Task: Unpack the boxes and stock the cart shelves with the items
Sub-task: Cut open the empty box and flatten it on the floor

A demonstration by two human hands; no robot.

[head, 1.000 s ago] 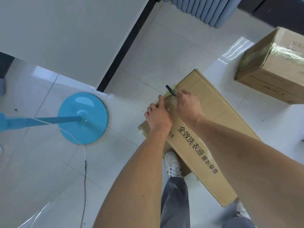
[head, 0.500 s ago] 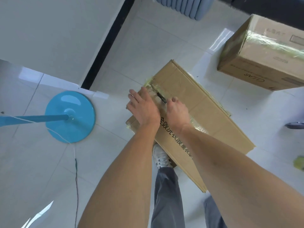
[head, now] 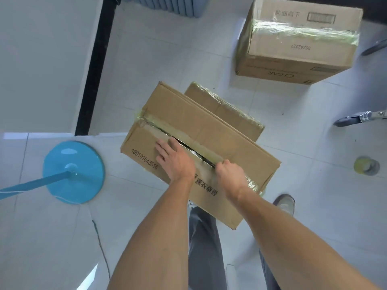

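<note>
A taped cardboard box (head: pixel 230 132) with printed characters and a number stands on the floor in front of me. Its top seam (head: pixel 167 132) is slit open from the far left end up to my right hand. My left hand (head: pixel 176 158) lies flat on the near flap beside the gap, fingers straight. My right hand (head: pixel 230 174) is curled at the seam round a thin dark cutting tool, which is almost wholly hidden by the fist. No cart shelf is in view.
A smaller taped box (head: pixel 219 103) sits just behind the first. A large taped box (head: pixel 293 49) stands at the far right. A blue round stand base (head: pixel 73 172) with a thin cable (head: pixel 100 243) is at left. A tape roll (head: pixel 366 165) and a caster wheel (head: pixel 347 120) lie at right.
My right hand has drawn the tool along the seam from the far end toward me, opening a slit. My left hand moved from the box's end onto the near flap. The view shifted.
</note>
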